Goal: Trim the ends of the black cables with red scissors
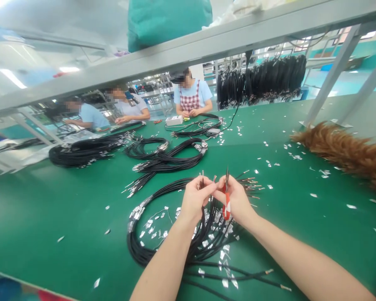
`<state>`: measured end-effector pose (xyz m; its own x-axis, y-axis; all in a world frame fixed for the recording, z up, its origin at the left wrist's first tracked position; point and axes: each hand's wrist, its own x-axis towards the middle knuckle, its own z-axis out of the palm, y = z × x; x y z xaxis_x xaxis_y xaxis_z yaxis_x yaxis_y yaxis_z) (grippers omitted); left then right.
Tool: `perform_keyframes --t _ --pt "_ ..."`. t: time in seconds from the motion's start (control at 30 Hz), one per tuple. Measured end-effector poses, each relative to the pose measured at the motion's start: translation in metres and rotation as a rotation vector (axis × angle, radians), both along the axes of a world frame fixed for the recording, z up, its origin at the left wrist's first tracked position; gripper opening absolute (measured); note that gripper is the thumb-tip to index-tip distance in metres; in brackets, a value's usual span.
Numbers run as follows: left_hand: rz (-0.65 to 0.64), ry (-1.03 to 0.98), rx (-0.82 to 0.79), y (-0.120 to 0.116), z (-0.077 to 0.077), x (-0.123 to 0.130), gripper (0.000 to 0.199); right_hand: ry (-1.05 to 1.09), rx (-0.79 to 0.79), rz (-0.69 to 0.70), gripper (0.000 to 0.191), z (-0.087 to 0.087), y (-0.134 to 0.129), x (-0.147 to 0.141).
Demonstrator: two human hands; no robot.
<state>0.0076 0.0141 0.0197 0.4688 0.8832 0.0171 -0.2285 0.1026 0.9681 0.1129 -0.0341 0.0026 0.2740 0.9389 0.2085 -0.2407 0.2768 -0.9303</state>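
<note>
My left hand (196, 195) is closed on the end of a black cable, whose stripped tip shows above the fingers. Close against it, my right hand (235, 198) is closed round red-handled scissors (226, 205), their blades pointing up. The fingertips of both hands meet at a small reddish wire end. Beneath the hands lies a looped bundle of black cables (138, 246), wrapped with clear tape at its left side. Several bare copper-coloured ends fan out to the right of my right hand. Silvery foil scraps (148, 223) are scattered inside and around the loop.
More black cable bundles (178, 161) lie beyond on the green table (65, 200). A brown feathery duster (344, 152) rests at the right. A grey shelf beam (175, 48) crosses above. People (192, 96) sit across the table, near a white box (174, 121).
</note>
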Motion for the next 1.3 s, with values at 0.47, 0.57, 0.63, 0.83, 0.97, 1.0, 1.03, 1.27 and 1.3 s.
perform_keyframes --t 0.47,0.57,0.63,0.83,0.97,1.0,1.03,1.27,1.3 --pt "-0.414 -0.140 -0.187 0.022 0.000 -0.015 0.017 0.349 0.009 0.578 0.027 -0.004 0.000 0.012" --pt "-0.425 -0.129 -0.188 0.020 -0.001 -0.013 0.017 0.327 0.008 0.577 0.027 -0.005 0.000 0.013" --pt "-0.431 -0.140 -0.170 0.018 0.000 -0.012 0.017 0.321 0.003 0.575 0.027 -0.005 -0.001 0.013" --pt "-0.442 -0.097 -0.155 0.011 0.006 -0.007 0.014 0.322 -0.052 0.496 0.029 -0.003 -0.003 0.014" --pt "-0.333 -0.081 -0.180 0.010 0.000 -0.001 0.008 0.141 -0.143 0.246 0.032 -0.004 -0.004 0.016" --pt "-0.296 -0.079 -0.179 0.009 -0.003 0.002 0.006 0.055 -0.158 0.152 0.033 -0.006 -0.004 0.018" --pt "-0.259 -0.072 -0.173 0.009 -0.007 0.004 0.005 -0.050 -0.161 0.058 0.033 -0.008 -0.005 0.022" --pt "-0.300 0.013 -0.157 0.007 -0.017 0.013 0.008 -0.967 -0.128 -0.222 0.023 -0.005 -0.021 0.070" --pt "-0.353 0.000 -0.189 0.006 -0.016 0.013 0.008 -0.975 -0.138 -0.228 0.024 0.000 -0.026 0.074"
